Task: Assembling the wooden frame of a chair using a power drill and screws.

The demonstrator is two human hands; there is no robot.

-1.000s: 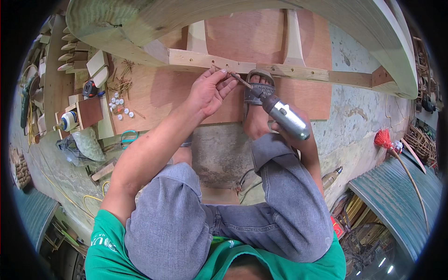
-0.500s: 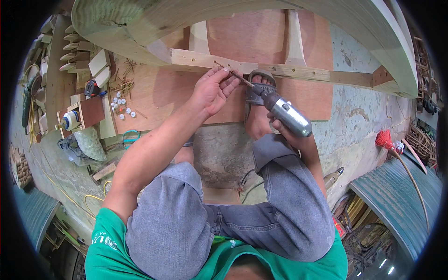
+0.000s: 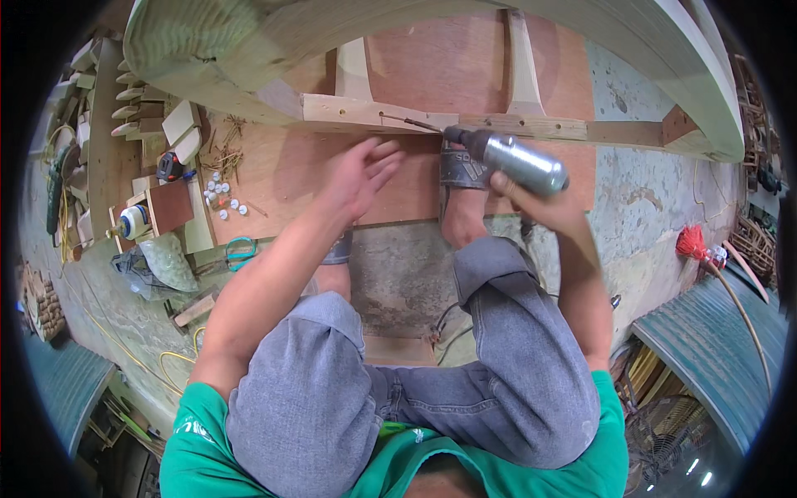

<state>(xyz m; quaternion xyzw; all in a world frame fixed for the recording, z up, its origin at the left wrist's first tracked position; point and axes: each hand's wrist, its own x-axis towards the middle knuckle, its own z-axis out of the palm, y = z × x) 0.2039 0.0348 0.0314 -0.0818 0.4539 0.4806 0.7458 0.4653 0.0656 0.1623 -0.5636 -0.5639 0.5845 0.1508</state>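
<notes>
My right hand (image 3: 544, 206) is wrapped round a silver-bodied power screwdriver (image 3: 525, 163), held sideways with its long thin bit (image 3: 421, 124) pointing left. The bit's far end, perhaps with a screw on it, is at a hole in a pale wooden rail (image 3: 328, 111); I cannot tell how deep it sits. Just below that spot, my left hand (image 3: 365, 176) is empty, its fingers apart and slightly blurred. Several drilled holes run along the rail, which belongs to a curved wooden frame (image 3: 274, 50). My sandalled right foot (image 3: 463, 207) stands against the rail.
A reddish plywood sheet (image 3: 274, 170) lies beneath the frame. On its left are loose screws (image 3: 224, 153), white round caps (image 3: 217, 199), a tape measure (image 3: 169, 167), a glue bottle (image 3: 133, 222), teal-handled scissors (image 3: 241, 251) and a hammer (image 3: 195, 310). A red-headed brush (image 3: 691, 242) is at right.
My left hand has let go of the bit's end and dropped slightly away, opening. The power screwdriver has swung up and right, its bit now lying closer to the rail's line.
</notes>
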